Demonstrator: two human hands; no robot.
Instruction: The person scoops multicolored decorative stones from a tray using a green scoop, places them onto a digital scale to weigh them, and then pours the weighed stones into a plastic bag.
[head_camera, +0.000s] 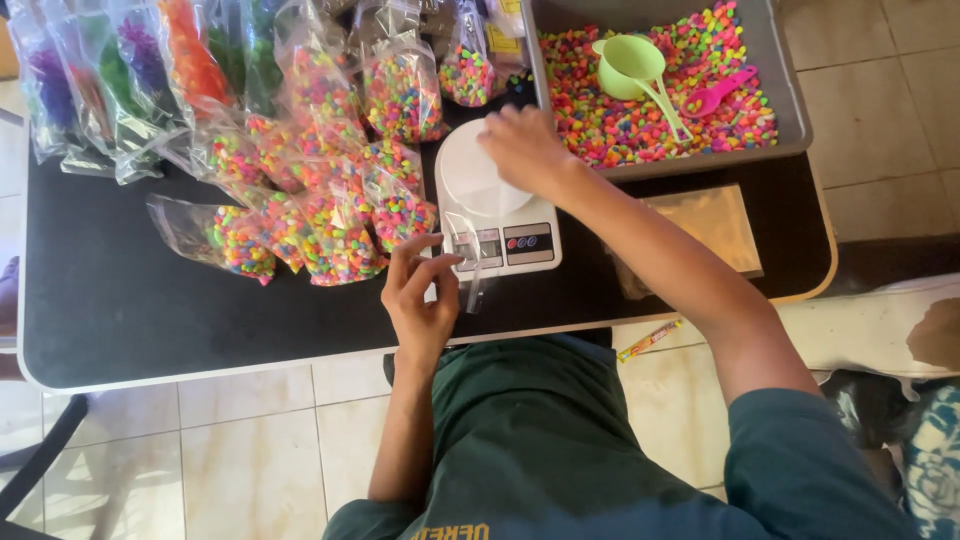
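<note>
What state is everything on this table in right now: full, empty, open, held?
Tray: filled with coloured pebbles.
Green cup: empty, lying on the pebbles.
Pink scoop: lying on the pebbles.
Scale: right hand on its platform.
Clear bag: empty, held by left hand.
Pebble bags: filled, piled up.
Flat bags: empty, stacked.

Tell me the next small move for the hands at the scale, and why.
Probably open the empty clear bag held by the left hand and set it on the white scale, where the right hand rests; the green scoop lies in the grey tray.
</note>
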